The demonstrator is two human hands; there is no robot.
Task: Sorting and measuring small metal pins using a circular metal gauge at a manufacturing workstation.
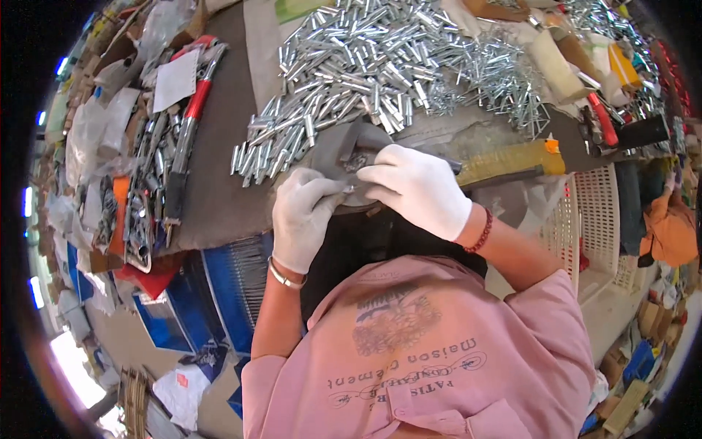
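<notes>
1. Just left of centre: left hand [301,216], white-gloved and narrow, thumb and forefinger pinched on a small metal part [349,189].
2. At centre: right hand [423,192], also gloved, fingers bent in close to the part; cannot tell whether holding anything.
3. Apparently in hand: close fingertip work on the part. Seems to call next for a firm left pinch and fine right-hand aim.
4. Bright and silvery where visible; tiny, with shape mostly hidden behind fingers.
5. Just beyond: grey cloth [338,146] on the bench [227,139].
6. Farther, upper centre: heaped silver tubes [351,58]; upper right: thinner pins [504,80].
</notes>
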